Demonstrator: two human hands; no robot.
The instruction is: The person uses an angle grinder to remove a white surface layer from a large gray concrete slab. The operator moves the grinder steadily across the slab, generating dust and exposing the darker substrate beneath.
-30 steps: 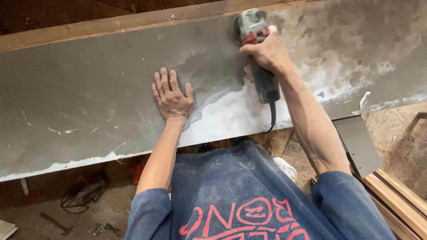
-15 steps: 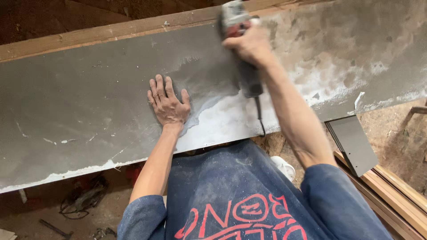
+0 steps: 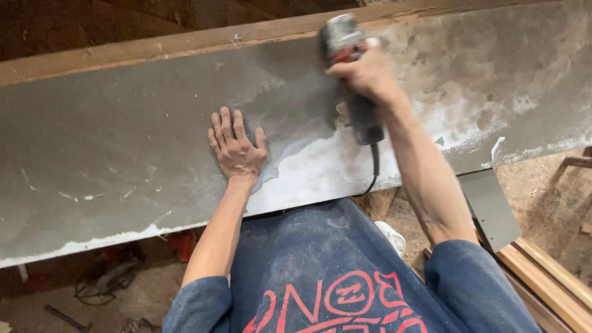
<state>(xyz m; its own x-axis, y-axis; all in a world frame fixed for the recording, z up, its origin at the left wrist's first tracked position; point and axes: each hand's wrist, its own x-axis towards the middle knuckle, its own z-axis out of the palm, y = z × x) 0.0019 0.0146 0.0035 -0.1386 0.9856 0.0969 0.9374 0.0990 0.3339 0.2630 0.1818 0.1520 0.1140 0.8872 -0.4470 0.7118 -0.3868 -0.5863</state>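
Observation:
A long grey painted board (image 3: 111, 154) lies across in front of me, with a paler, whitish sanded patch near its middle. My left hand (image 3: 236, 148) rests flat on the board, fingers spread, just left of that patch. My right hand (image 3: 365, 75) grips a grey and red angle grinder (image 3: 345, 46) with a dark handle, its head pressed on the board near the far edge. The grinder's black cord (image 3: 374, 172) hangs off the near edge.
A brown wooden beam (image 3: 154, 48) runs along the board's far edge. Below on the dusty floor lie a grey metal sheet (image 3: 490, 209), wooden strips (image 3: 555, 290) at the right, and tools with a cable (image 3: 105, 277) at the left.
My right hand has slid the grinder leftward along the far part of the board. My left hand stays flat on the same spot.

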